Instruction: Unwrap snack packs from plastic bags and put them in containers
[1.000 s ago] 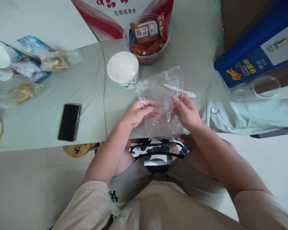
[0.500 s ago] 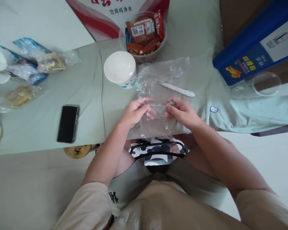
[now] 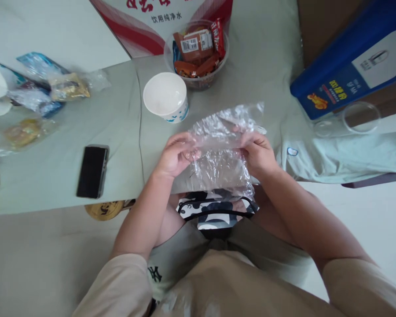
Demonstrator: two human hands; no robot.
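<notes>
A clear, crinkled plastic bag (image 3: 222, 165) stretches between my two hands over the front edge of the cloth-covered table. My left hand (image 3: 177, 156) is closed on its left side, thumb and fingers pinching the film. On the opposite side my right hand (image 3: 259, 154) grips the bag between thumb and fingers. Behind the film lies a white utility knife (image 3: 260, 130), mostly covered, with only its end showing by my right hand. Just beyond my left hand stands a white paper cup (image 3: 165, 97) with a blue pattern.
A clear tub (image 3: 199, 55) of packaged snacks stands at the back. To the left are a black phone (image 3: 92, 171) and wrapped food (image 3: 69, 87). On the right, a clear plastic cup (image 3: 359, 119) lies beside a blue box (image 3: 343, 79).
The plastic bag has been lifted off the table, its far edge drawn nearer. My hands have moved apart, pulling the film wider, and it now covers most of the knife.
</notes>
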